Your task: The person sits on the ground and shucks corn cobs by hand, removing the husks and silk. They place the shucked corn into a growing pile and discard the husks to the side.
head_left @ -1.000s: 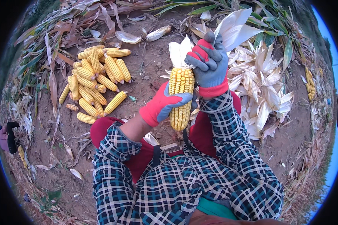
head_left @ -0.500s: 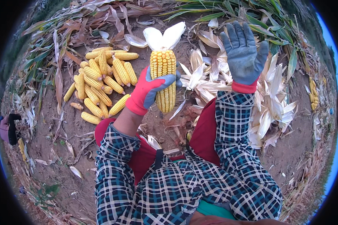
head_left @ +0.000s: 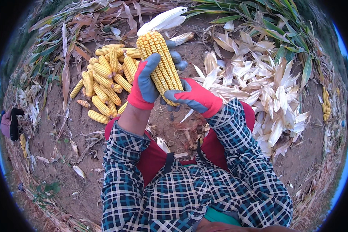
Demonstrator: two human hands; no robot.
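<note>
A large yellow ear of corn [head_left: 158, 62] is held up before me, leaning so its far end points left. White husk [head_left: 164, 21] still hangs from that far end, folded over to the right. My left hand [head_left: 147, 79], in a red and grey glove, wraps round the middle of the ear; its fingertips show beyond the far side. Lower down, my right hand [head_left: 193, 96], gloved alike, grips the near end with the thumb on top and fingers underneath. To the left of the ear lies a pile of husked corn ears [head_left: 104, 79] on the soil.
A broad heap of pale dry husks [head_left: 266, 96] lies on the right. Dry and green stalks and leaves [head_left: 251, 15] line the far side. Another row of corn ears [head_left: 326, 102] is at the far right. At the left rim a person [head_left: 11, 123] bends over.
My right hand has come down from its raised, open pose and taken hold of the ear's near end. The ear has moved up and left and tilted, and its husk has folded to the right.
</note>
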